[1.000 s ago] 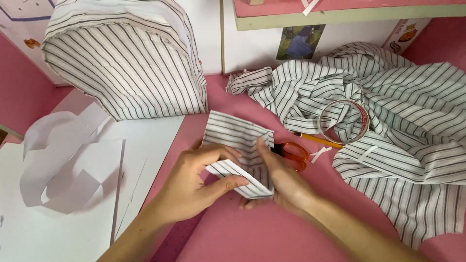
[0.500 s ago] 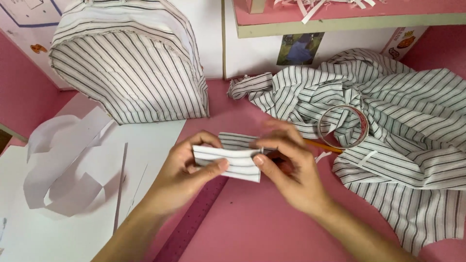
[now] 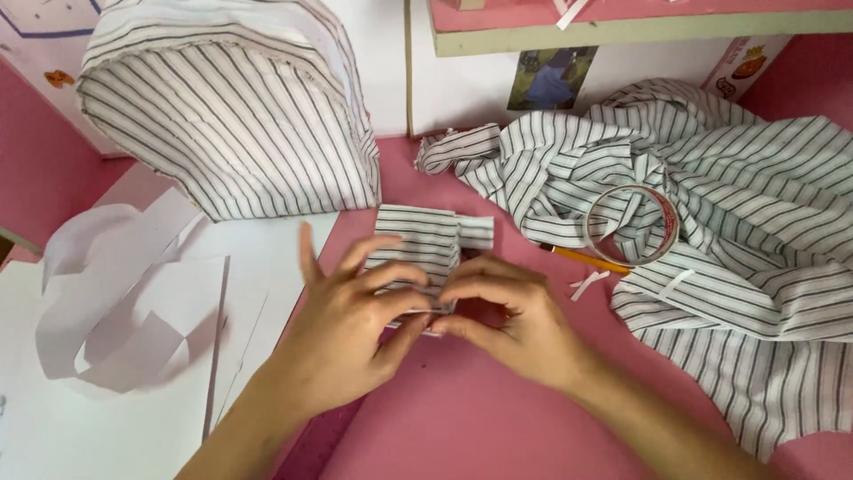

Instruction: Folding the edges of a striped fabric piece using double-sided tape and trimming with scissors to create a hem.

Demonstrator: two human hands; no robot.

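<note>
Both hands meet at the middle of the pink bench (image 3: 498,427) over a small folded piece of striped fabric (image 3: 425,242). The left hand (image 3: 351,324) lies on the near left part of the piece, its fingers curled and its fingertips pressing the cloth, thumb spread out to the side. The right hand (image 3: 511,320) comes in from the right, its grip pinched on the near edge of the same piece, fingertips touching those of the left hand. The piece lies flat on the bench, its far end with a short tab showing beyond the fingers.

Behind the left hand stands a striped fabric backpack (image 3: 231,116), upright, rounded at the top; its opening is not visible, so I cannot tell what is inside. To the right a heap of the same striped cloth (image 3: 755,231) is spread loosely over the bench. On that heap rests a roll of clear tape (image 3: 633,227), standing on edge and tilted, and a yellow pencil (image 3: 582,259) pokes out from under it. At left lie white paper sheets (image 3: 133,400) with curved paper cut-outs (image 3: 107,302) on top. Small white scraps (image 3: 588,284) lie near the pencil.
</note>
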